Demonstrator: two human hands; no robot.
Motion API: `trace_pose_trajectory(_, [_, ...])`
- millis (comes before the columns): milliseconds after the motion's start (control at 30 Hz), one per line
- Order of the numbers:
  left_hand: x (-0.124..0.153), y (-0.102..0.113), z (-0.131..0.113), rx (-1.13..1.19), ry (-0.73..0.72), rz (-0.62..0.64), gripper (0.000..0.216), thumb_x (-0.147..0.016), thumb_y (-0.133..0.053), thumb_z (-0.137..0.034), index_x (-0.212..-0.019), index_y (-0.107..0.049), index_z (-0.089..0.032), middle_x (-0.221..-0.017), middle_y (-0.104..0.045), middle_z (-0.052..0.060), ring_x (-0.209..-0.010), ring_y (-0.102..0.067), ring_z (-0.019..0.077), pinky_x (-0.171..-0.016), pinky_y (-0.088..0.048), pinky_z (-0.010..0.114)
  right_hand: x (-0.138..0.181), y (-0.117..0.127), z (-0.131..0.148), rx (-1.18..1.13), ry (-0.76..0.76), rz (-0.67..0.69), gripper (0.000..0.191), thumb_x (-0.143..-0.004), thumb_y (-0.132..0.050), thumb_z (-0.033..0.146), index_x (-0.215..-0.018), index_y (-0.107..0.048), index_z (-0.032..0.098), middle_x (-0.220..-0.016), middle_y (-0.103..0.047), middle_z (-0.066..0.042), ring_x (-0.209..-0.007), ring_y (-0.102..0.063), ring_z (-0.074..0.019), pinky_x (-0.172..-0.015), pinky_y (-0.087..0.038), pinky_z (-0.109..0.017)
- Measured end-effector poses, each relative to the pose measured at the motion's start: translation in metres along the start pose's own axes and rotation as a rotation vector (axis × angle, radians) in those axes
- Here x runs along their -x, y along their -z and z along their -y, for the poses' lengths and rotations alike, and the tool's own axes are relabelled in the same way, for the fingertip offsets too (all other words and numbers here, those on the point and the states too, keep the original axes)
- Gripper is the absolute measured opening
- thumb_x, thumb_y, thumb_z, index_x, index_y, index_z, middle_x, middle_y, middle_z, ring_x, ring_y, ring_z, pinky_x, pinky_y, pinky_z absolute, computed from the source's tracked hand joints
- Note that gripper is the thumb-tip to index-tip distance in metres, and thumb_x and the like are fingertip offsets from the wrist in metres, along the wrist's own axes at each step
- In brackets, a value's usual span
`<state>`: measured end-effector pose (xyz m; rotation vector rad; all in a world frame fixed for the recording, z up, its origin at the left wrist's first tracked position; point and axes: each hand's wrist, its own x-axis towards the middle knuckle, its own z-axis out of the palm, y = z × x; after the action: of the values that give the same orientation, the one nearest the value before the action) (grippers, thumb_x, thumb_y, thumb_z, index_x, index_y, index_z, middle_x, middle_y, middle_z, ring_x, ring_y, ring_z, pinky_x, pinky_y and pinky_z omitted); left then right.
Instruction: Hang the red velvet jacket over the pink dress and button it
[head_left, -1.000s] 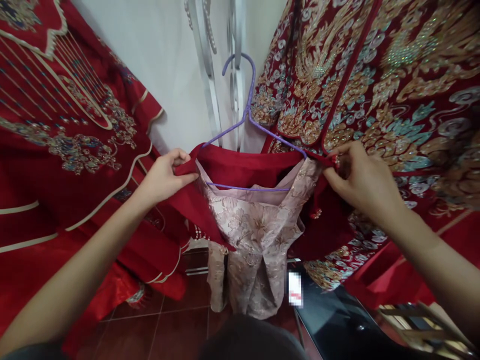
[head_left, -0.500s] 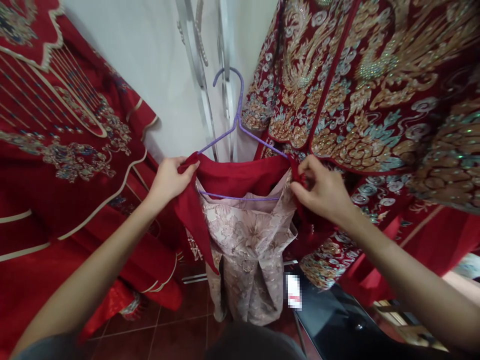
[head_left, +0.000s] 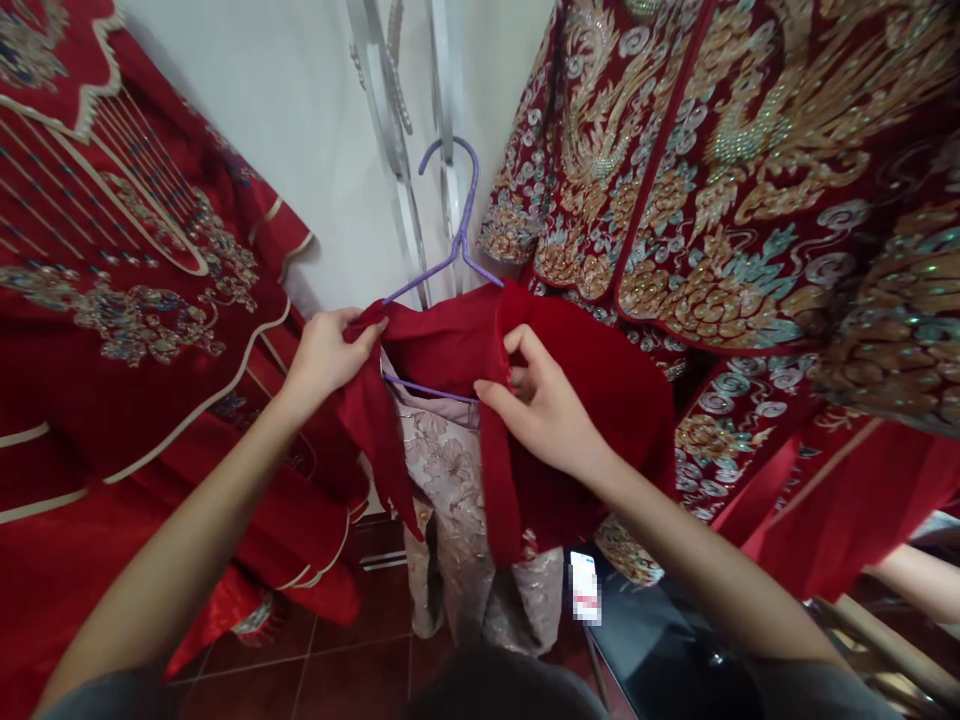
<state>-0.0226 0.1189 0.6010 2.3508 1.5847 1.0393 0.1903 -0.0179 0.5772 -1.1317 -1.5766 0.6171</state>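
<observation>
A purple hanger (head_left: 457, 235) hangs from a shiny metal stand (head_left: 390, 120) against the white wall. On it are a pale pink brocade dress (head_left: 450, 500) and a plain dark red velvet jacket (head_left: 600, 400) over that. My left hand (head_left: 326, 350) is closed on the jacket's left front edge near the hanger's end. My right hand (head_left: 536, 405) grips the right front panel, folded across over the pink dress toward the middle.
Red garments with gold and blue embroidery hang close on both sides: one on the left (head_left: 112, 300), a heavily beaded one on the right (head_left: 735, 200). Dark red floor tiles (head_left: 337, 660) lie below. A black surface (head_left: 652, 640) sits at the lower right.
My right hand has moved left, pulling the jacket's right panel over the pink dress, which now shows less. My left hand has stayed on the left edge.
</observation>
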Motion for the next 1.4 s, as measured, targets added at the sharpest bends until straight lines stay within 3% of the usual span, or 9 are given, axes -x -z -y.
trace_pose_trajectory(133, [0.0, 0.009, -0.002, -0.127, -0.039, 0.025, 0.041, -0.083, -0.051, -0.046, -0.097, -0.073, -0.014, -0.081, -0.073, 0.007, -0.073, -0.064, 0.0217, -0.074, -0.048, 0.028, 0.022, 0.034, -0.018, 0.629, 0.145, -0.278, 0.022, -0.075, -0.058, 0.021, -0.077, -0.036, 0.024, -0.084, -0.049, -0.005, -0.081, -0.05, -0.023, -0.073, -0.041, -0.039])
trace_pose_trajectory(267, [0.006, 0.017, -0.011, -0.313, -0.032, 0.038, 0.04, -0.084, -0.049, -0.046, -0.093, -0.073, -0.015, -0.071, -0.068, 0.009, -0.07, -0.064, 0.0256, -0.071, -0.047, 0.033, 0.038, 0.064, -0.03, 0.853, 0.106, -0.361, 0.02, -0.077, -0.047, 0.011, -0.075, -0.033, 0.024, -0.088, -0.05, -0.009, -0.084, -0.05, -0.0254, -0.074, -0.039, -0.04])
trace_pose_trajectory(433, [0.014, 0.016, -0.02, -0.405, -0.011, 0.001, 0.036, -0.082, -0.051, -0.042, -0.09, -0.071, -0.013, -0.072, -0.065, 0.013, -0.081, -0.064, 0.0327, -0.081, -0.046, 0.041, 0.042, 0.071, -0.044, 0.722, -0.061, -0.275, 0.016, -0.078, -0.043, 0.014, -0.083, -0.032, 0.026, -0.071, -0.047, 0.0, -0.055, -0.047, -0.0176, -0.058, -0.036, -0.031])
trace_pose_trajectory(767, [0.031, 0.017, -0.025, -0.443, -0.012, -0.075, 0.033, -0.083, -0.05, -0.042, -0.087, -0.068, -0.014, -0.072, -0.064, 0.014, -0.087, -0.063, 0.0356, -0.085, -0.045, 0.045, -0.008, -0.013, -0.052, 0.145, 0.003, -0.028, 0.013, -0.078, -0.044, 0.023, -0.081, -0.032, 0.026, -0.078, -0.051, 0.002, -0.07, -0.051, -0.0161, -0.071, -0.048, -0.034])
trace_pose_trajectory(867, [0.027, 0.019, -0.019, -0.398, -0.027, -0.049, 0.038, -0.085, -0.049, -0.048, -0.087, -0.069, -0.016, -0.072, -0.066, 0.013, -0.084, -0.065, 0.0342, -0.081, -0.046, 0.042, -0.002, -0.006, -0.052, 0.053, 0.03, 0.007, 0.016, -0.077, -0.046, 0.023, -0.086, -0.033, 0.025, -0.086, -0.052, 0.0, -0.076, -0.054, -0.0155, -0.075, -0.049, -0.033])
trace_pose_trajectory(1067, [0.021, 0.011, -0.006, -0.187, -0.048, 0.008, 0.046, -0.081, -0.055, -0.058, -0.103, -0.064, -0.019, -0.09, -0.071, 0.009, -0.091, -0.066, 0.0306, -0.08, -0.048, 0.035, 0.012, 0.03, -0.054, 0.156, 0.047, -0.215, 0.059, -0.069, -0.06, 0.019, -0.121, -0.032, 0.026, -0.111, -0.051, -0.007, -0.089, -0.058, -0.0168, -0.069, -0.05, -0.029])
trace_pose_trajectory(1167, [0.03, -0.001, 0.001, 0.009, -0.123, 0.064, 0.061, -0.076, -0.066, -0.05, -0.125, -0.05, -0.019, -0.103, -0.068, 0.009, -0.094, -0.066, 0.0275, -0.082, -0.05, 0.036, 0.008, 0.038, -0.051, 0.195, 0.17, -0.131, 0.048, -0.072, -0.057, 0.014, -0.116, -0.045, 0.026, -0.11, -0.054, -0.005, -0.1, -0.056, -0.0184, -0.078, -0.05, -0.03])
trace_pose_trajectory(1267, [0.047, -0.019, 0.011, 0.269, -0.172, 0.008, 0.076, -0.073, -0.072, -0.04, -0.136, -0.033, -0.02, -0.102, -0.064, 0.007, -0.088, -0.065, 0.0222, -0.08, -0.052, 0.037, 0.002, 0.039, -0.05, 0.25, 0.288, -0.124, 0.033, -0.072, -0.057, 0.011, -0.103, -0.052, 0.024, -0.099, -0.058, -0.002, -0.092, -0.057, -0.0175, -0.083, -0.047, -0.033])
trace_pose_trajectory(1400, [0.063, -0.034, 0.021, 0.577, -0.089, -0.126, 0.043, -0.078, -0.069, -0.038, -0.11, -0.046, -0.021, -0.089, -0.062, 0.001, -0.076, -0.063, 0.0145, -0.071, -0.053, 0.03, -0.001, 0.038, -0.049, 0.263, 0.306, -0.086, 0.022, -0.076, -0.059, 0.015, -0.094, -0.051, 0.022, -0.087, -0.057, 0.0, -0.078, -0.056, -0.015, -0.077, -0.045, -0.031])
